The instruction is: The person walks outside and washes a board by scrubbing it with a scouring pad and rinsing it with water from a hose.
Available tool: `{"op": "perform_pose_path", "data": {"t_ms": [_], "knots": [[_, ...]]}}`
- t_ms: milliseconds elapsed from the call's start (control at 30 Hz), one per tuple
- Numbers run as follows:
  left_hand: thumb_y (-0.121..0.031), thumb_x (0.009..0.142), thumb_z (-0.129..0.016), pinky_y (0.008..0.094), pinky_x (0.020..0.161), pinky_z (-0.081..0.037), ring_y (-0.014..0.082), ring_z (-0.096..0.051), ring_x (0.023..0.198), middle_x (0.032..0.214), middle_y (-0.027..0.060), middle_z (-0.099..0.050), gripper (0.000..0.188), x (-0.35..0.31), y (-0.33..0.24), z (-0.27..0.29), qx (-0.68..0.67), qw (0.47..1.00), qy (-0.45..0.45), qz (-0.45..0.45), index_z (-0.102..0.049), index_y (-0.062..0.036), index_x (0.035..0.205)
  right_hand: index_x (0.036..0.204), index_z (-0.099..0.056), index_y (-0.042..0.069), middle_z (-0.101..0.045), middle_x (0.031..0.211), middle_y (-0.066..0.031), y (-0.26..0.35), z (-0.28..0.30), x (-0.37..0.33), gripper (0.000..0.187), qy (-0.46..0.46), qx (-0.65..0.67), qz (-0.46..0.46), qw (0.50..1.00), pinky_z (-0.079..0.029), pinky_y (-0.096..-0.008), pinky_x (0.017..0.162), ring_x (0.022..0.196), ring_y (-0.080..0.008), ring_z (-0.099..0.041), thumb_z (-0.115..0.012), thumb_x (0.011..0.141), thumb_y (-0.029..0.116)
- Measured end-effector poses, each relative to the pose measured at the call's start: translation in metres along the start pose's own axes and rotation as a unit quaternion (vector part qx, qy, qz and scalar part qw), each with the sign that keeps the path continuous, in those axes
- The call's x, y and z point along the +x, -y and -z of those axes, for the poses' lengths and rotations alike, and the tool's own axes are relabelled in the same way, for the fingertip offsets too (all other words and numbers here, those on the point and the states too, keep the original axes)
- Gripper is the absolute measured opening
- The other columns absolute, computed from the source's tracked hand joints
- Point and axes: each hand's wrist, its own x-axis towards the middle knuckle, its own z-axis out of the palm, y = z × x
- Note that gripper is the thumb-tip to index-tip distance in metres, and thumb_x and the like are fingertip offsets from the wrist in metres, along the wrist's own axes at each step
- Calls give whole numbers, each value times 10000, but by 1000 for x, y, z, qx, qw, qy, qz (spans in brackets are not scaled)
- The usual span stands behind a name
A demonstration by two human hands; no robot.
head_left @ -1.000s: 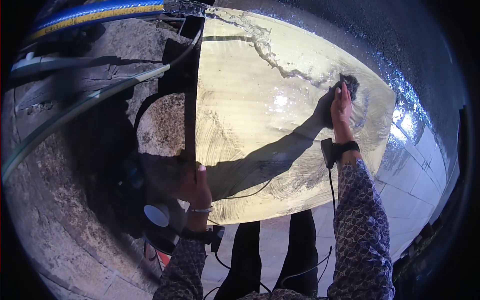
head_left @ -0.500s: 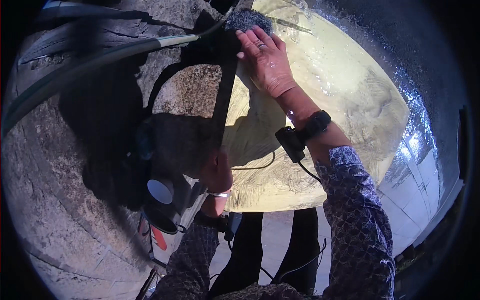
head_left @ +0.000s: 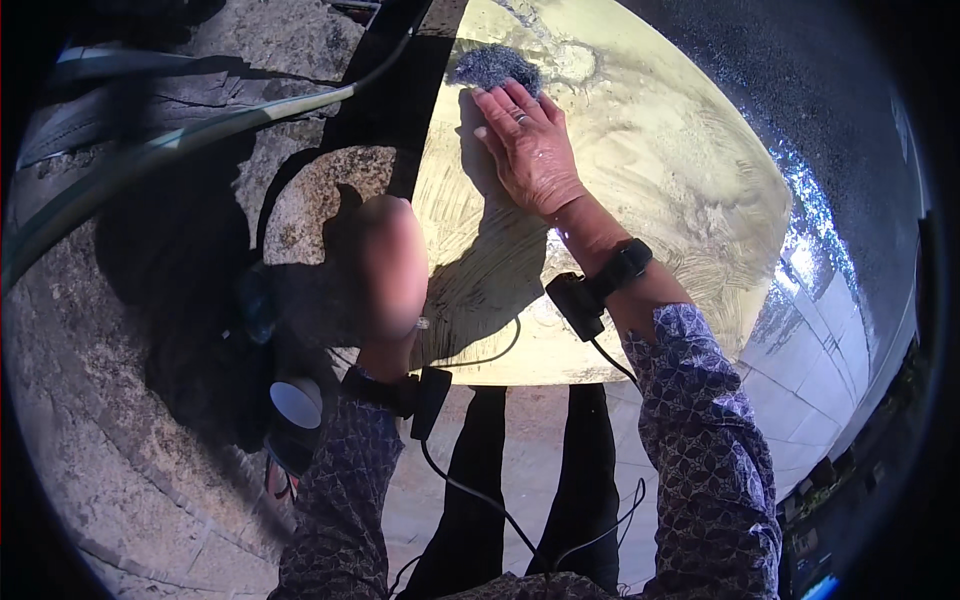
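Head view: left hand (head_left: 395, 270) blurred beside yellow board (head_left: 650, 210), grip cannot be told. Farther, right hand (head_left: 532, 150) reaches over the board, fingers straight, uncurled, on dark scrubber (head_left: 494, 66) at its upper left. Scrubber judged light, springy, slippery; press from above.

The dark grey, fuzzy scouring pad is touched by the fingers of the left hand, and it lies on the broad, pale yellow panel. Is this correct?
Not entirely: the head view shows the right hand touching it, not the left hand. The dark grey, fuzzy scouring pad does lie on the broad, pale yellow panel.
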Motion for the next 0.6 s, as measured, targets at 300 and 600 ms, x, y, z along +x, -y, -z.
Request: {"op": "perform_pose_path", "data": {"t_ms": [300, 600], "knots": [[-716, 758, -369, 266, 788, -443, 169, -565, 845, 893, 98, -601, 789, 98, -52, -61, -209, 949, 204, 119, -537, 30, 950, 1192, -472, 136, -541, 1153, -79, -71, 30, 56, 357, -46, -48, -95, 993, -306, -440, 943, 1150, -249, -439, -453, 852, 242], [-790, 674, -381, 335, 841, -438, 231, -549, 952, 1060, 195, -546, 997, 98, -76, -101, -225, 898, 339, 168, -445, 107, 1103, 1211, -458, 137, -541, 1163, -80, -265, 10, -91, 335, -217, 62, -216, 950, -286, -419, 971, 1164, -257, -423, -438, 886, 216]]}}
